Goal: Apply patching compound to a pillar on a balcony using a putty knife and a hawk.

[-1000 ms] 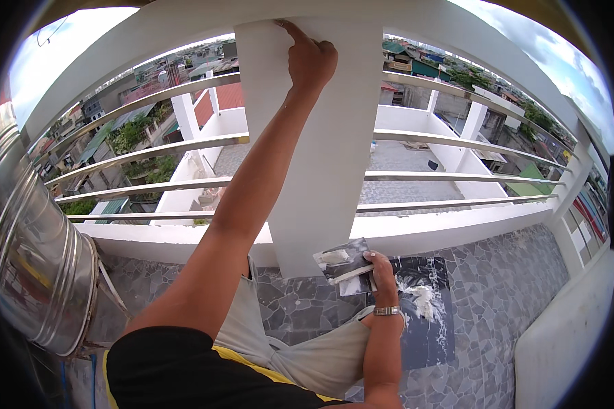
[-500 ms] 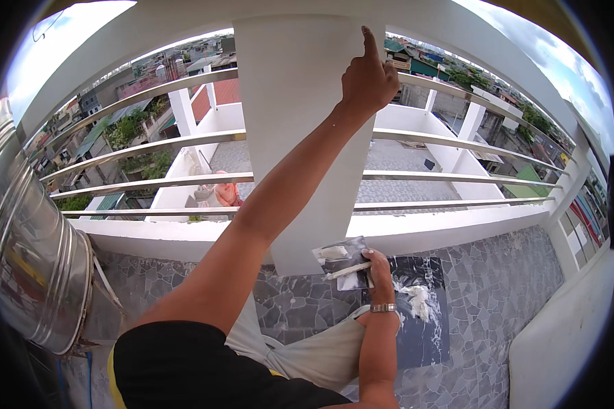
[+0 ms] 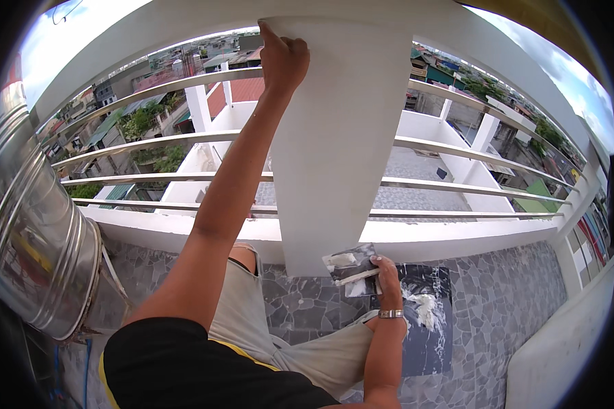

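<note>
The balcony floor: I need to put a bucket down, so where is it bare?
Bare stone tiles lie right of the dark sheet, up to the low white wall. A smaller bare patch sits between the person's knee and the column base. Crowded: the sheet carries white putty, and the metal tank fills the left.

Balcony, person at white column (image 3: 341,143), both hands busy.
Left hand (image 3: 283,58) up high, fingers pressed on column's upper left edge. Right hand (image 3: 387,276) low near column base, holding putty knife (image 3: 357,276) against a small board (image 3: 351,267) smeared with white filler. Dark sheet (image 3: 426,341) with white filler blobs lies on stone-pattern floor (image 3: 505,307) just beside. Metal railing (image 3: 457,153) behind column, shiny metal drum (image 3: 31,238) at left.
</note>
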`<action>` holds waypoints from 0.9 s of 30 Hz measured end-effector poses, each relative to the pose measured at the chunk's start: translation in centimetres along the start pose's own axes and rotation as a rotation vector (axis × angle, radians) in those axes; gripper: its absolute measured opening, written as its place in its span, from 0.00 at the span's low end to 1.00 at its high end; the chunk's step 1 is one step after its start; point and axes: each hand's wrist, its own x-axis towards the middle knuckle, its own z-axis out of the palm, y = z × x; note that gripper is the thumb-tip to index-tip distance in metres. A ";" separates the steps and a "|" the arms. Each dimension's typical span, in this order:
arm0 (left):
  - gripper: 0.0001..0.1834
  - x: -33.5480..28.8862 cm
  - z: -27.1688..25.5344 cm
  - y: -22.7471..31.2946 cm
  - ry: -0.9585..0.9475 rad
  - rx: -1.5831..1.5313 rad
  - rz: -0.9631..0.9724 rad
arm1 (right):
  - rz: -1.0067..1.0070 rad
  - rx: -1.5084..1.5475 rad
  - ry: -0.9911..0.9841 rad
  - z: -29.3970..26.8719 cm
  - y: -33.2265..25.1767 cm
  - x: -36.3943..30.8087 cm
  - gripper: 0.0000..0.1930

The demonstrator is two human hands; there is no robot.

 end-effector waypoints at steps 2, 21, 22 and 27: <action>0.47 0.3 0.4 0.3 -0.027 -0.094 -0.034 | -0.017 -0.005 0.009 -0.4 0.5 0.2 0.17; 0.50 -3.1 15.6 5.5 0.031 -0.180 0.002 | -0.069 -0.063 0.019 -1.2 0.9 0.8 0.10; 0.50 -3.7 16.5 6.0 0.025 -0.185 0.002 | -0.071 -0.040 -0.009 -1.7 1.2 1.1 0.11; 0.45 -4.7 16.2 6.4 -0.235 0.159 0.105 | -0.033 -0.107 0.007 0.5 0.0 1.0 0.13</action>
